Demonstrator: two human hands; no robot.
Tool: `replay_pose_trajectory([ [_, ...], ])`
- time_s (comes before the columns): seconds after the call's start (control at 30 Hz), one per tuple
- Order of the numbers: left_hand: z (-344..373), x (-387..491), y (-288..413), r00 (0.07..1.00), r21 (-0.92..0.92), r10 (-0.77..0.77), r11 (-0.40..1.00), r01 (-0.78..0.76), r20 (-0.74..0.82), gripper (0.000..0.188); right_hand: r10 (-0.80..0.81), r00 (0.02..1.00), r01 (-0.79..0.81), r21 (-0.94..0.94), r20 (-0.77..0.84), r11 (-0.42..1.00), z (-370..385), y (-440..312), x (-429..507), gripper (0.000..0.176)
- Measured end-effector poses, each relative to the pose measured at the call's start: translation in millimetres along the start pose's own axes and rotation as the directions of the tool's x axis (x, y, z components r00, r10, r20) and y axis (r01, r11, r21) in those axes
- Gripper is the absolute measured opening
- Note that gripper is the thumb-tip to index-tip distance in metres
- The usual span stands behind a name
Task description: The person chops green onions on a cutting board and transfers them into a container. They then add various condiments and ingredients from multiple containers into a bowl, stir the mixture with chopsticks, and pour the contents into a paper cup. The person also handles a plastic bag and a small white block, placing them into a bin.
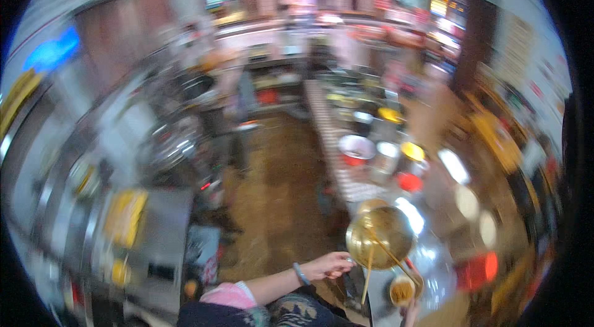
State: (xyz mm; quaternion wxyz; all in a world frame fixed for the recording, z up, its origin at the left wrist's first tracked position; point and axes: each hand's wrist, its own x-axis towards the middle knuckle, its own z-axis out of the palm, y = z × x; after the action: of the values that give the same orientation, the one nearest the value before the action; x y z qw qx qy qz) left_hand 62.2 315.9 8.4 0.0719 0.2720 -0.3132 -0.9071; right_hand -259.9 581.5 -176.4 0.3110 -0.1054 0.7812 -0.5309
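Note:
My left hand (328, 265), with a light blue band at the wrist, has its fingers curled at the near left rim of a brass-coloured metal bowl (356, 234). Two long, thin sticks, apparently chopsticks (367, 276), lean out of this bowl; the scene is blurred. At the bottom right, part of my right hand (408, 314) shows below a small cup (403, 303) with orange-brown contents and seems to hold it. A brownish curved thing (419, 283) beside the cup is too blurred to name.
A counter (345, 188) at right bears a white-and-red tub (356, 147), yellow-topped containers (412, 151) and a red lid (410, 182). Brown floor (278, 197) runs ahead. On the left are a steel worktop (169, 220) and a yellow item (126, 216). A red box (475, 271) sits far right.

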Motion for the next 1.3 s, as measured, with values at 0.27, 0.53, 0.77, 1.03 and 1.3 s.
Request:
replay_pose_trajectory([
  [0.27,-7.9,-122.7,-35.4,0.860,-0.170,0.392,0.871,-0.462,-0.327,0.015,-0.063,0.981,0.114,-0.289,0.181,0.950,94.5,-53.8,48.2,0.032],
  [0.53,-38.6,-249.5,-103.1,0.497,-0.097,0.482,0.640,-0.762,-0.722,0.011,-0.423,0.847,0.509,-0.260,0.323,0.820,163.6,-144.4,-15.3,0.031],
  [0.77,-79.0,-345.7,-155.0,0.288,-0.003,0.425,0.557,-0.831,-0.858,0.015,-0.352,0.026,0.670,0.245,0.936,0.701,345.1,-318.9,-247.8,0.021],
  [1.03,-112.6,-403.2,-199.5,0.271,-0.036,0.319,0.586,-0.809,-0.908,0.017,-0.075,-0.467,0.594,0.375,0.881,0.712,629.8,-313.6,-611.0,0.017],
  [1.3,-113.2,-439.5,-211.6,0.230,0.025,0.320,0.630,-0.776,-0.919,0.021,-0.025,-0.667,0.337,0.331,0.745,0.881,737.0,-243.3,-804.8,0.029],
])
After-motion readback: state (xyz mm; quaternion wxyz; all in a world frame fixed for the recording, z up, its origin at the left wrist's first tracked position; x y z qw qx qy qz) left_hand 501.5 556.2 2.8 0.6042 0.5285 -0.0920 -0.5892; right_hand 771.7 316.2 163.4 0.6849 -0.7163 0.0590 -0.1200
